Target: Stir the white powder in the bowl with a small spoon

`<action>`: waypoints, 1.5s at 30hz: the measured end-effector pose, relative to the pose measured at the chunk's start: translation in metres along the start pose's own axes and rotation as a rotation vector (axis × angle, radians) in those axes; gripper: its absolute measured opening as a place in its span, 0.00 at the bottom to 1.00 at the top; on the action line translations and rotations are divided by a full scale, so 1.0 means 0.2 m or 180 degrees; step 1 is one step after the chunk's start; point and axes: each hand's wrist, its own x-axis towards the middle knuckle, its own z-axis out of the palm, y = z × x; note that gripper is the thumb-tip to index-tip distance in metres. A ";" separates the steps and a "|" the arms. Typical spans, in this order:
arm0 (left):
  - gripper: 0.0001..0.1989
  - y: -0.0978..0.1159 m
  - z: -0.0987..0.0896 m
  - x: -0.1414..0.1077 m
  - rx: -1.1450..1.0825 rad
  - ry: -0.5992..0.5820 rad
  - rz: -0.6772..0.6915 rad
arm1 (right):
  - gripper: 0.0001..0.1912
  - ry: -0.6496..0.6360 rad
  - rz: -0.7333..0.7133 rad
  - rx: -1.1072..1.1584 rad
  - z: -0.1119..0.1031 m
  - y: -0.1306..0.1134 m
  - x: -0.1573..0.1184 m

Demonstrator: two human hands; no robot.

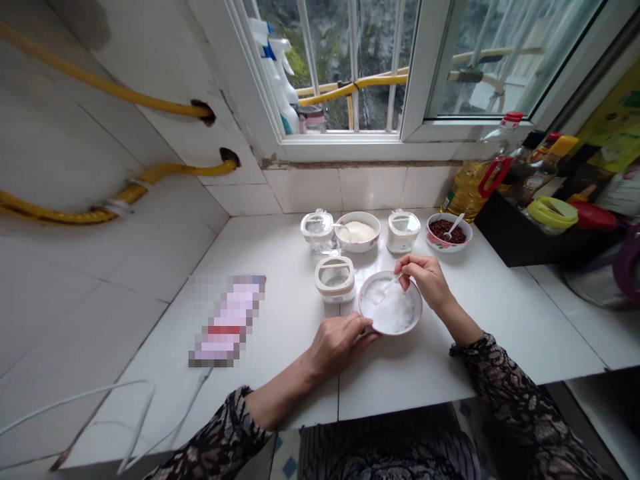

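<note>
My left hand [345,341] grips the near left rim of a white bowl [419,319] with a pink edge, its thumb over the rim. White powder or fine grains [393,315] lie in that bowl. Between the fingertips of my right hand [424,280] is a small white spoon [384,292], its tip down in the white grains. Just left of the bowl stands a square clear jar [335,280] with a pale lid. Behind it are a second jar [317,230], a bowl of off-white grains [358,232] and a third jar [403,231].
At the back right, a flowered bowl [449,241] holds dark red grains and a spoon. An oil bottle [475,173] and a black rack [515,233] of bottles stand beyond it. A blurred-out phone-like object [227,323] with a white cable [145,407] lies at left. A window [350,133] is behind.
</note>
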 end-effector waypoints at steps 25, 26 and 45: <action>0.06 0.00 0.00 0.00 -0.0007 -0.0037 -0.0030 | 0.09 0.0272 -0.2250 -0.1712 0.05 -0.09 -0.07; 0.05 0.00 0.00 0.00 -0.0012 -0.0032 -0.0031 | 0.10 0.0298 -0.2211 -0.1776 0.03 -0.09 -0.07; 0.06 0.00 0.00 0.00 -0.0004 -0.0025 -0.0074 | 0.10 -0.0320 -0.0839 -0.1350 0.06 -0.01 -0.05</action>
